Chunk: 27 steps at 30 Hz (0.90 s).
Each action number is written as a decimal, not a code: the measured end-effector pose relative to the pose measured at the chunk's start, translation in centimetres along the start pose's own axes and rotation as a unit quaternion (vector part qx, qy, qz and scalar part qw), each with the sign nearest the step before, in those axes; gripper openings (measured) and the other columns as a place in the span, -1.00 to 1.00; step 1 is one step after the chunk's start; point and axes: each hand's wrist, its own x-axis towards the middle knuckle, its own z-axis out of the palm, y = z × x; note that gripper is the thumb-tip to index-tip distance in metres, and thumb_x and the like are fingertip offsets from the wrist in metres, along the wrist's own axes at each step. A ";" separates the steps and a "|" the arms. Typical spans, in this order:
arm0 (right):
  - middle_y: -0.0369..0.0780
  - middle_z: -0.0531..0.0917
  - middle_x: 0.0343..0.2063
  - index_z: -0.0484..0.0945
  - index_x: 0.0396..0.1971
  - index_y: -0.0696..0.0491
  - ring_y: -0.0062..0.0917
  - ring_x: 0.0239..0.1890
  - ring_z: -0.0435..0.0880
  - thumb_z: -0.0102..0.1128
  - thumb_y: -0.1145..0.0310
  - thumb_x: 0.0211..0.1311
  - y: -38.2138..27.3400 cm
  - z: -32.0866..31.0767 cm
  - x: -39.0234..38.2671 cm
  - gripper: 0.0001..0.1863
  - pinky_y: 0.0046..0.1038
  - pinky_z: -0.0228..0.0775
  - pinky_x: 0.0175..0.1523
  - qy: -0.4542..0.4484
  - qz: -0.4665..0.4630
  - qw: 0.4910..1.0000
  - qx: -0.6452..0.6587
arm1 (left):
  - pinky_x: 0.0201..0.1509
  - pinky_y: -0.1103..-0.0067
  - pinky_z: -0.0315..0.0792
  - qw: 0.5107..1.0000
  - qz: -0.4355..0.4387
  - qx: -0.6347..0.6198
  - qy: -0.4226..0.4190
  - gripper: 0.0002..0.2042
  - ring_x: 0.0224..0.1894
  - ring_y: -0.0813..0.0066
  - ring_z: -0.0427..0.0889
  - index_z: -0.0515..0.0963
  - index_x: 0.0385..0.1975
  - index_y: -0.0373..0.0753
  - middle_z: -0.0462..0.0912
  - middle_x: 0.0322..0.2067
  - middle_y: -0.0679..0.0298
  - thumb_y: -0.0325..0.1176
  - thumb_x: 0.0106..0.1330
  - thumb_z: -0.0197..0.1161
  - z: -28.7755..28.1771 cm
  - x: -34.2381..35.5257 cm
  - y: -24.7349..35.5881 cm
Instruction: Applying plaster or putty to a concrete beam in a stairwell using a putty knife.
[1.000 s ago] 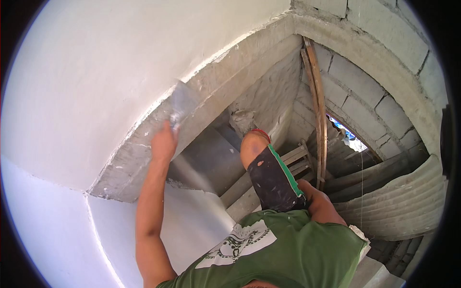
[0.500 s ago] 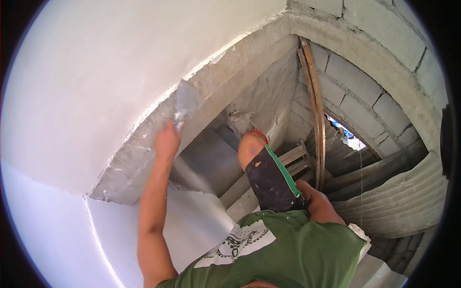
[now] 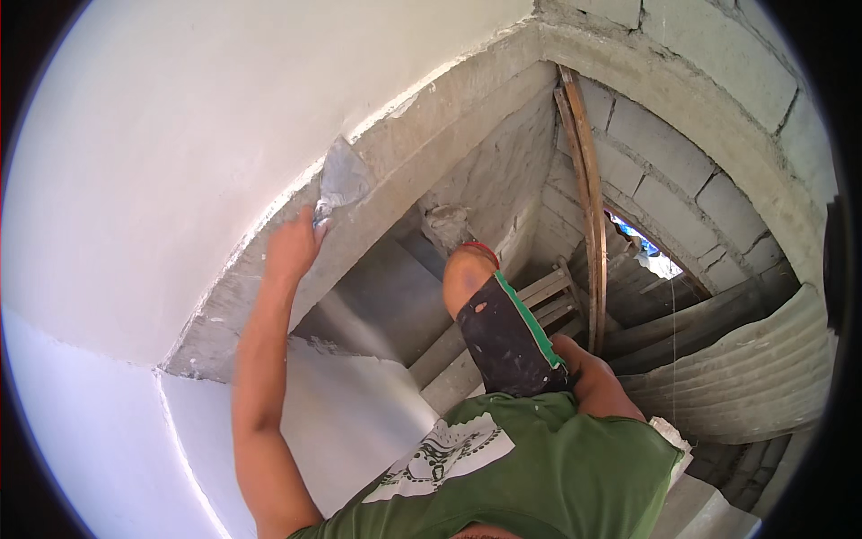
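My left hand [image 3: 292, 247] is closed round the handle of a putty knife [image 3: 343, 176] with a broad, grey-smeared blade. The blade lies against the bare concrete band [image 3: 431, 117], one corner at the ragged white edge where the smooth white wall [image 3: 224, 108] ends. That arm is stretched out ahead and to the left. My right arm [image 3: 606, 386] is bent low beside my thigh in dark shorts. Of my right hand [image 3: 570, 352] only a part shows next to the shorts, and its fingers are hidden.
Below the band is a recess with wooden slats [image 3: 543, 292]. Two upright wooden strips [image 3: 588, 216] stand before a block wall [image 3: 673, 162]. Corrugated sheet [image 3: 745, 377] curves along the right. My bent knee [image 3: 469, 277] juts forward near a rough concrete stub [image 3: 446, 226].
My left hand has moved left and slightly away from me. The putty knife has tilted, its handle swinging left while the blade stays near the white edge. My right arm has barely moved.
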 end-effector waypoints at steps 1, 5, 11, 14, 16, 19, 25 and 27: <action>0.00 0.64 -0.16 0.67 -0.27 0.12 -0.07 -0.06 0.60 0.14 0.21 -0.03 0.4 0.2 -0.1 -0.63 -0.20 0.44 0.01 -0.001 0.002 1.000 -0.001 | -0.35 0.10 0.43 0.997 0.027 0.037 -0.067 -0.62 -0.43 -0.14 0.58 0.39 -0.18 -0.25 0.61 -0.46 -0.08 -0.02 0.30 0.14 -0.6 0.3 -0.2; 0.01 0.64 -0.15 0.67 -0.25 0.11 -0.08 -0.05 0.60 0.14 0.21 -0.04 1.7 1.6 1.3 -0.62 -0.19 0.44 0.01 0.022 -0.040 0.999 -0.013 | -0.31 0.09 0.43 0.999 -0.015 -0.044 0.003 -0.63 -0.41 -0.13 0.59 0.43 -0.21 -0.24 0.60 -0.45 -0.10 -0.02 0.29 0.14 -2.0 2.0 1.8; 0.02 0.64 -0.16 0.67 -0.26 0.13 -0.07 -0.05 0.60 0.15 0.20 -0.04 0.9 0.8 0.5 -0.61 -0.18 0.43 0.00 0.040 -0.039 0.998 -0.009 | -0.29 0.12 0.43 0.978 0.053 0.078 -0.186 -0.65 -0.37 -0.10 0.60 0.44 -0.22 -0.23 0.61 -0.45 -0.07 -0.03 0.31 0.12 0.4 -0.9 0.4; 0.03 0.64 -0.17 0.67 -0.28 0.15 -0.06 -0.07 0.61 0.14 0.20 -0.02 -0.4 0.3 -1.3 -0.62 -0.18 0.45 -0.02 0.059 -0.027 0.998 0.001 | -0.29 0.13 0.44 0.999 -0.034 -0.024 -0.026 -0.65 -0.36 -0.09 0.60 0.43 -0.21 -0.23 0.61 -0.43 -0.07 -0.03 0.31 0.12 0.5 -1.4 1.2; 0.03 0.64 -0.19 0.68 -0.32 0.14 -0.07 -0.10 0.62 0.12 0.21 0.00 -1.2 -0.7 -2.3 -0.65 -0.21 0.46 -0.04 0.001 -0.007 0.999 -0.035 | -0.30 0.13 0.44 0.993 -0.049 -0.072 0.075 -0.65 -0.37 -0.10 0.60 0.43 -0.20 -0.23 0.61 -0.42 -0.07 -0.03 0.31 0.13 0.7 -2.1 1.6; 0.04 0.64 -0.21 0.68 -0.34 0.14 -0.08 -0.12 0.63 0.11 0.21 0.00 1.3 0.5 -0.3 -0.65 -0.20 0.46 -0.06 0.045 -0.073 0.996 -0.039 | -0.31 0.15 0.44 0.990 -0.066 -0.069 0.099 -0.65 -0.37 -0.13 0.59 0.42 -0.20 -0.24 0.61 -0.42 -0.09 -0.05 0.32 0.13 1.0 -1.9 2.0; 0.03 0.65 -0.23 0.68 -0.33 0.14 -0.09 -0.13 0.63 0.07 0.25 0.02 -1.2 0.2 -1.9 -0.67 -0.18 0.47 -0.08 0.048 -0.075 0.996 -0.033 | -0.34 0.14 0.43 0.997 -0.015 0.003 -0.079 -0.67 -0.39 -0.19 0.58 0.41 -0.20 -0.24 0.61 -0.44 -0.11 -0.06 0.32 0.14 1.7 -3.6 -0.9; 0.03 0.65 -0.23 0.68 -0.34 0.14 -0.09 -0.13 0.63 0.07 0.25 0.02 2.5 1.6 -0.5 -0.68 -0.19 0.46 -0.07 0.021 -0.083 0.995 -0.046 | -0.33 0.12 0.43 0.993 -0.073 -0.067 0.057 -0.65 -0.40 -0.19 0.58 0.39 -0.19 -0.24 0.61 -0.45 -0.11 -0.05 0.32 0.13 0.9 -1.7 2.3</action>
